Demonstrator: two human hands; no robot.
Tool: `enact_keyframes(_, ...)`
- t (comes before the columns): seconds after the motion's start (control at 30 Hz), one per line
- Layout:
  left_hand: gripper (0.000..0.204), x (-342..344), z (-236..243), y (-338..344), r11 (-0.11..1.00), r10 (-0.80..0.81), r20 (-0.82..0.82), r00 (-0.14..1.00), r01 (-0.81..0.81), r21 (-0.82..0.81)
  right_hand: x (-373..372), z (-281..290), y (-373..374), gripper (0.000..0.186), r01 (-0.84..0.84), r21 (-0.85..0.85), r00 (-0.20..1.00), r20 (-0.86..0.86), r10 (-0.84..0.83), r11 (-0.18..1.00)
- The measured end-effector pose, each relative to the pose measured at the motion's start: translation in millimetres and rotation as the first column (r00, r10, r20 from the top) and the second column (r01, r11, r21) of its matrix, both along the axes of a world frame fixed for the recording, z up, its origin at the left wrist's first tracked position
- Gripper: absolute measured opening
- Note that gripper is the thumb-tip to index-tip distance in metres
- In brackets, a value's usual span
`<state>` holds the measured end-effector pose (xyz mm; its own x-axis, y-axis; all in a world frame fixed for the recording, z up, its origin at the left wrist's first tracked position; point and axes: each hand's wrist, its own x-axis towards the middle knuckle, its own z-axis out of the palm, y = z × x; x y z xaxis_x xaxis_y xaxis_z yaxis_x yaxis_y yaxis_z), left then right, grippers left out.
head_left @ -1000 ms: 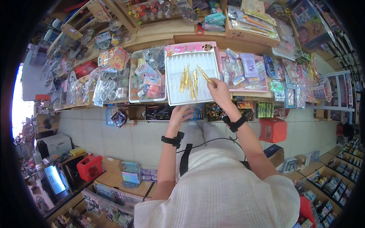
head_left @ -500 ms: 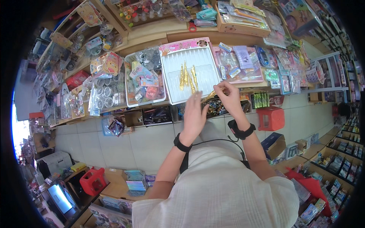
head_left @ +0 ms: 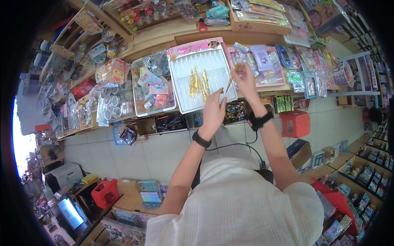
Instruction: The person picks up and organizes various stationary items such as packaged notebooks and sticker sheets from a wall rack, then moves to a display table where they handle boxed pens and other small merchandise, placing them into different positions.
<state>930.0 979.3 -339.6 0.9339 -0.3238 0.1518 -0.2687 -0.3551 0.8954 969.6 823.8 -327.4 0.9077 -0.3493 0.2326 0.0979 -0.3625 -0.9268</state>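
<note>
A white display card with a ribbed clear plastic tray and a pink header lies on the counter in front of me. Several shiny gold foil cones rest in it, points toward the far side. Above the tray's right edge, my right hand pinches another slim gold foil cone, its narrow end tilted down toward the tray. My left hand hovers at the tray's near edge, thumb and fingers apart, close to the lowest cones. Nothing shows in its grasp.
A white basket of small packaged goods stands left of the tray. Pink packs lie to its right. An open box of packets sits behind. Below the counter are bins of goods and a red stool.
My right hand has risen away from me with the gold foil cone, which now points more steeply downward. My left hand has shifted slightly right. The whole view has tilted a little.
</note>
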Motion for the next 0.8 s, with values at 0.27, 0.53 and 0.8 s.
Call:
enact_keyframes(0.27,0.047,20,-21,-21,0.946,-0.162,0.344,0.925,0.047,0.321,32,-26,-25,0.026,-0.144,-0.310,0.977,-0.198,0.084,0.940)
enact_keyframes(0.53,0.064,28,-22,-32,0.881,-0.296,0.325,0.898,0.125,0.456,28,-38,-31,0.022,-0.063,-0.401,0.997,-0.055,0.045,0.914)
enact_keyframes(0.8,0.056,37,-32,-34,0.805,-0.358,0.425,0.832,0.045,0.591,42,-42,-35,0.020,-0.093,-0.122,0.979,-0.191,0.069,0.988)
